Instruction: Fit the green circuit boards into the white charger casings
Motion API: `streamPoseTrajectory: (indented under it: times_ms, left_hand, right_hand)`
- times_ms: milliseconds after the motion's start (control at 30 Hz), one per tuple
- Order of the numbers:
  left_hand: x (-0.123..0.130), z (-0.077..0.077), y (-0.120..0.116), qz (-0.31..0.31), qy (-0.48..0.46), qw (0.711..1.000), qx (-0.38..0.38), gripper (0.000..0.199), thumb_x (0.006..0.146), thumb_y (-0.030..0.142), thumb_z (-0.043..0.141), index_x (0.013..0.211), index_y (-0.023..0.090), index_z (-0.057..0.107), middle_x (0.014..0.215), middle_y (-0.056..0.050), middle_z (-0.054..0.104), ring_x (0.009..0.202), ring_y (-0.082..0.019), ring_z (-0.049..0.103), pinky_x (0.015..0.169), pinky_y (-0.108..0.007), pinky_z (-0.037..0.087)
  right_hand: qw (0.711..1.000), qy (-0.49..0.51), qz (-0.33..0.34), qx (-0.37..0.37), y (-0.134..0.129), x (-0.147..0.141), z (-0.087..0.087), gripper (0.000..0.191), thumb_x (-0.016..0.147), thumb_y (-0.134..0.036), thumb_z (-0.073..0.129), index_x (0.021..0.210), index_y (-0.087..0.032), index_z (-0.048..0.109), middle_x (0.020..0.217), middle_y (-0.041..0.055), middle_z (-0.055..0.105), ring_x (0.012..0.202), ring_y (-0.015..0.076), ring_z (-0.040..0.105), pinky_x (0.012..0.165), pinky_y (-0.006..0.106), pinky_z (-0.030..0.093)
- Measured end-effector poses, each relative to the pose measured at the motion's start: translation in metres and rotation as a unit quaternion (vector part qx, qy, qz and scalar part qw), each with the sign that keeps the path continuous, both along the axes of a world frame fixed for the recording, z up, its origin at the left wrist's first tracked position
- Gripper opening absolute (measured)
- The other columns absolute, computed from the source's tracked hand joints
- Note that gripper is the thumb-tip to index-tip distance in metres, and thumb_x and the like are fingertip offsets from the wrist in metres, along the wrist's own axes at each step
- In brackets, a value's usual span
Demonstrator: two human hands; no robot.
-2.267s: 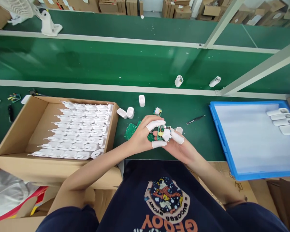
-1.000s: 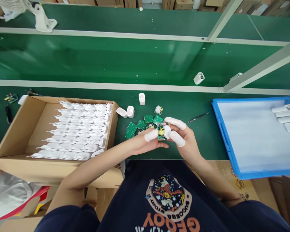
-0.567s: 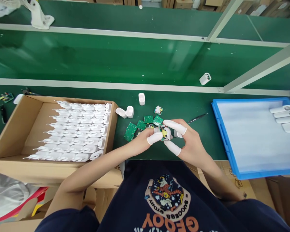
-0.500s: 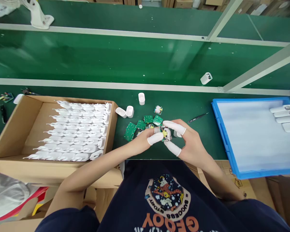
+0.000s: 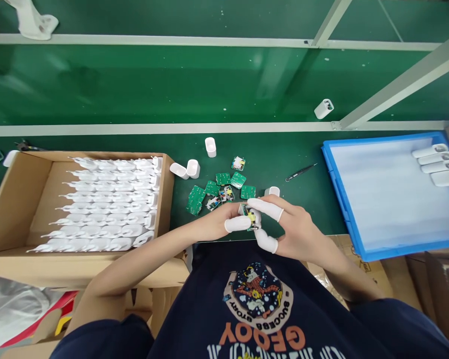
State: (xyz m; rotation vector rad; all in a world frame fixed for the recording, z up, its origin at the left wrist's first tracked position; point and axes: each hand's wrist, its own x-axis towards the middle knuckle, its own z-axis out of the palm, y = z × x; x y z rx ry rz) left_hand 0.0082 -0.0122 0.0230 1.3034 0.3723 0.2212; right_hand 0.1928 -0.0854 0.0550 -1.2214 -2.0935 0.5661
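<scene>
Between both hands, close to my body, is a small circuit board (image 5: 252, 218) with a yellow part on it. My left hand (image 5: 230, 221) pinches it from the left, with a white finger cot on the thumb. From the right, my right hand (image 5: 284, 222) curls its cot-covered thumb and forefinger around the board's other side. Something white shows between those fingers, and I cannot make out whether it belongs to the board. Just beyond the hands lie several green circuit boards (image 5: 212, 188), and a white plastic housing (image 5: 272, 191) stands behind my right forefinger.
A cardboard box (image 5: 165, 194) with rows of white housings stands on the left. Black tweezers (image 5: 301, 172) lie right of the boards. On the right, a blue tray (image 5: 340, 209) holds several white housings (image 5: 439, 164). More white housings (image 5: 210, 147) sit behind the boards.
The camera view has shifted slightly. My right fingers have drawn closer around the circuit board. My left hand keeps its pinch.
</scene>
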Motion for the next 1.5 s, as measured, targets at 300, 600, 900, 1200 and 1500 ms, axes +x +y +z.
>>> streamPoseTrajectory:
  times_ms: [300,600,900,1200,1500]
  left_hand:
    - [0.001,-0.001,0.001,-0.009,0.002,1.0,-0.007,0.045,0.085,0.058,0.053,0.091,0.013,0.057,0.093,-0.006,0.061,0.088,-0.018,0.055,0.082,-0.028,0.043]
    - [0.002,-0.001,0.001,-0.008,0.0,1.0,0.005,0.043,0.088,0.054,0.051,0.094,0.013,0.062,0.096,-0.008,0.063,0.09,-0.019,0.054,0.084,-0.03,0.043]
    - [0.002,-0.002,0.0,-0.024,0.05,0.997,0.052,0.04,0.088,0.052,0.052,0.097,0.014,0.061,0.094,-0.007,0.063,0.087,-0.019,0.054,0.081,-0.03,0.044]
    - [0.003,0.004,0.002,-0.048,0.057,0.995,0.07,0.044,0.09,0.055,0.044,0.096,0.014,0.059,0.096,-0.007,0.06,0.09,-0.019,0.053,0.084,-0.03,0.044]
    - [0.005,0.006,-0.003,-0.064,0.055,0.996,0.033,0.047,0.088,0.056,0.048,0.101,0.014,0.063,0.098,-0.008,0.064,0.091,-0.02,0.055,0.087,-0.032,0.044]
  right_hand:
    - [1.0,-0.001,0.004,0.025,0.001,0.006,-0.005,0.052,0.077,-0.008,0.05,0.128,-0.02,0.045,0.102,0.0067,0.062,0.082,0.0169,0.063,0.068,0.028,0.055]
    - [0.994,-0.008,0.017,-0.111,0.003,0.006,0.006,0.051,0.082,-0.013,0.056,0.13,-0.023,0.042,0.116,0.0088,0.053,0.098,0.021,0.059,0.083,0.035,0.053]
    - [0.986,0.018,0.039,-0.161,0.001,0.008,0.007,0.048,0.078,-0.008,0.054,0.124,-0.022,0.046,0.112,0.0079,0.053,0.095,0.0187,0.057,0.084,0.034,0.051]
    - [0.988,0.082,0.032,-0.13,0.005,0.013,0.001,0.047,0.074,-0.006,0.057,0.118,-0.022,0.054,0.093,0.0024,0.057,0.082,0.0153,0.058,0.079,0.032,0.048]
    - [0.984,0.094,0.071,-0.134,0.006,0.024,-0.001,0.037,0.082,-0.019,0.065,0.118,-0.022,0.056,0.099,0.0046,0.058,0.087,0.0168,0.058,0.08,0.032,0.048]
